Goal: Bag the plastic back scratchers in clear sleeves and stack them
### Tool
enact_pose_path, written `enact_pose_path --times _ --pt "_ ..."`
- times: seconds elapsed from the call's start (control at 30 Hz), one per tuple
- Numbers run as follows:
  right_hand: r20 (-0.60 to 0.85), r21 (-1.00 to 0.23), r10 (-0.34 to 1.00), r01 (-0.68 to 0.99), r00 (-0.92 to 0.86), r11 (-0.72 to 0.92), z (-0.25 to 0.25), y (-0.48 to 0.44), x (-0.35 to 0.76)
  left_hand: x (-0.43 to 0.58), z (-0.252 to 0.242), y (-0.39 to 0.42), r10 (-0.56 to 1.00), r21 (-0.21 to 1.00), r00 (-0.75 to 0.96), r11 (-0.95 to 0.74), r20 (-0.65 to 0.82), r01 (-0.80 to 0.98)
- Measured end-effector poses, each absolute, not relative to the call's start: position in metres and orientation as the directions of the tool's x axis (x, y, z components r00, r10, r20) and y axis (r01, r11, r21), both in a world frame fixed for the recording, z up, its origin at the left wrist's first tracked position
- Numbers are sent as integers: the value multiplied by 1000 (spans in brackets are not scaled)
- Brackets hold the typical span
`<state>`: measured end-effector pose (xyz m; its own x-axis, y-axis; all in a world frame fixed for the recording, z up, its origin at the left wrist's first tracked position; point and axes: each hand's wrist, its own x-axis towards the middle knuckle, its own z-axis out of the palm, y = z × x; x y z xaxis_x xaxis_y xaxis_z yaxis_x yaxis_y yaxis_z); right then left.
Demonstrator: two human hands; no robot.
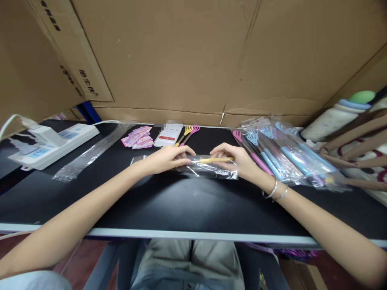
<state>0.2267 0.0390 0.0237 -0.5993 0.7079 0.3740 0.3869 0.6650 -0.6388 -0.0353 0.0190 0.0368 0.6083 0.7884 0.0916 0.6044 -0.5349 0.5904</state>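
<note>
Power strip: the white strip (80, 131) lies at the far left of the black table (181, 209), plugs in its sockets.
Loose sleeve: a long clear sleeve (93, 155) slants across the tabletop beside it.
Cards: pink and purple cards (139, 137) overlap in a small pile.
Left hand: the hand (161, 158) brings thumb and fingertips close together at the clear bag (211, 172); whether they pinch its film or the stick's thin part, I cannot tell.
Phone: it (168, 135) lies just beyond that hand, near two claw-ended sticks (188, 131), yellow and pink.
Yellow handle: the handle (208, 160) lies between the hands, along the bag; inside or on top, I cannot tell.
Right hand: the hand (240, 159) pinches the handle between thumb and fingers; bracelets (273, 189) circle the wrist.
Wrapped bundle: mostly blue claw-ended sticks in clear plastic (290, 151).
Bottle: the pale bottle (334, 119) leans at far right.
</note>
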Motion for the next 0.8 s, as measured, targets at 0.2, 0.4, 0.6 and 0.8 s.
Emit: enact_pose_path --times 0.2,0.4,0.6,0.8 --pt "453 -536 673 424 -585 730 29 34 225 -33 32 18 768 552 630 -576 114 603" --pt "432 -559 726 473 -534 681 33 35 225 -28 32 13 801 521 578 -565 158 640" --pt "265 -682 805 487 -531 546 31 50 235 -27 30 14 844 547 511 -508 163 665" --pt "221 -745 797 429 -563 510 30 54 238 -27 30 15 869 603 469 -460 156 652"
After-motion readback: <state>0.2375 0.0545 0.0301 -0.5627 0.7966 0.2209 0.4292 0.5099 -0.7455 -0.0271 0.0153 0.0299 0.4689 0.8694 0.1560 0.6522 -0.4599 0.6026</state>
